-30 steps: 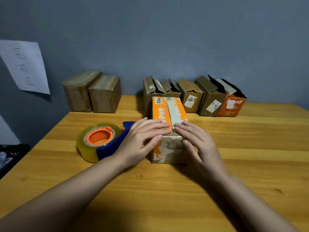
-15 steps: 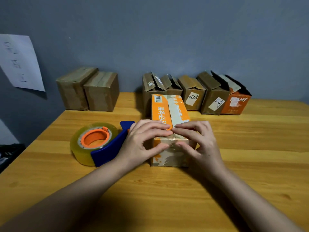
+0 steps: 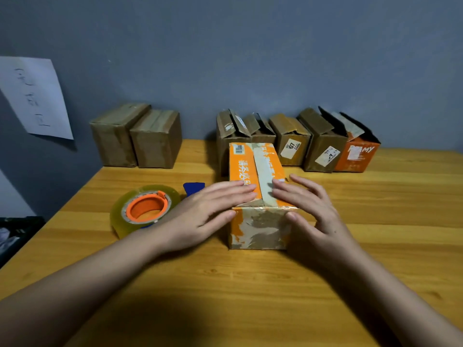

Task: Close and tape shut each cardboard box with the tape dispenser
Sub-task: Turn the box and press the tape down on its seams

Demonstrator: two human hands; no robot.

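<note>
At table centre: your left hand (image 3: 208,211) and right hand (image 3: 310,211) press flat, fingers straight, on the orange box (image 3: 258,176); flaps held shut
Next: you need the tape dispenser (image 3: 145,209) at nine o'clock; keep one hand pressing

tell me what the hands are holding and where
Nothing is gripped. The left hand and right hand lie flat on the near top of the orange box, fingers straight.

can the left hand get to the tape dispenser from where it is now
Probably yes: the left hand lies flat on the orange box, right beside the tape dispenser, with nothing between them.
</note>
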